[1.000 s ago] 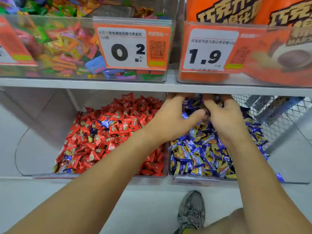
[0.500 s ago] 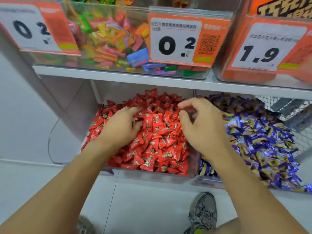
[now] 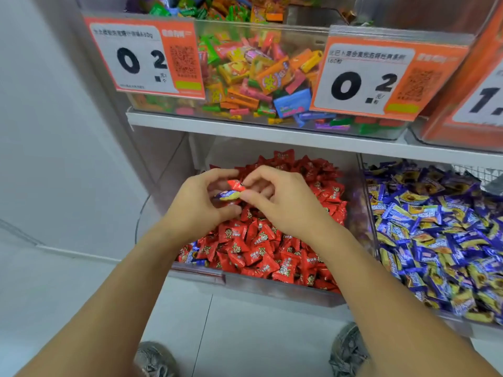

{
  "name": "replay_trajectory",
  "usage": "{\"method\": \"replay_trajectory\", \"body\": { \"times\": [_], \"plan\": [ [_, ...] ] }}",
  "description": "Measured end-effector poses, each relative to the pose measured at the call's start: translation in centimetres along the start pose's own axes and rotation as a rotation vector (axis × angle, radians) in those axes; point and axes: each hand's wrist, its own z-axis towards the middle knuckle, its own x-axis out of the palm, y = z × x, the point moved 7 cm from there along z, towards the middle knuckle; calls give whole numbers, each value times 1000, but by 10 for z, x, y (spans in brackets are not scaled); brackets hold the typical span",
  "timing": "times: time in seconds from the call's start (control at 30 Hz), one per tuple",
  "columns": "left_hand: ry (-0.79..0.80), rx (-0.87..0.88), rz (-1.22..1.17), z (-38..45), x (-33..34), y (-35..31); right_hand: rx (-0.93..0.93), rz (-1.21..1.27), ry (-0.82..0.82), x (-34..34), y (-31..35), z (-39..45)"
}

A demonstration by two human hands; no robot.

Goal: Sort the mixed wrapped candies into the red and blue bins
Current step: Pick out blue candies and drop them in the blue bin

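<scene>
Both hands, left hand (image 3: 200, 206) and right hand (image 3: 283, 202), pinch a stray blue candy (image 3: 228, 195) over the red bin (image 3: 272, 288); next, it likely goes to the blue bin (image 3: 460, 326).

The blue bin (image 3: 462, 326) is cut off at the right edge.

**Bare arms, grey trainers**

Your arms were bare from the lower edge of the view up to the wrists, with no sleeve showing on either forearm. Your left hand (image 3: 197, 205) and right hand (image 3: 283, 202) wore nothing that could be seen. At about 7 o'clock your left shoe (image 3: 155, 359) showed a grey, mottled upper, blurred at the edge. At about 5 o'clock your right shoe (image 3: 348, 349) was a grey trainer with darker laces criss-crossing its top.
</scene>
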Motion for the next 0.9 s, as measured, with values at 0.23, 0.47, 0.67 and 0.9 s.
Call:
{"method": "replay_trajectory", "body": {
  "times": [0.23, 0.47, 0.67, 0.9],
  "plan": [
    [24, -146, -41, -8, -13, 16, 191, -220, -145, -22, -23, 3],
    [-7, -153, 24, -8, -25, 17, -12, -331, 65, -3, 3, 0],
    [-64, -119, 219, 0, -26, 16, 82, -351, 245, 15, -11, -6],
    [171, -78, 445, 38, 14, 29, 59, -158, 147, 0, -11, 6]
  ]
}}
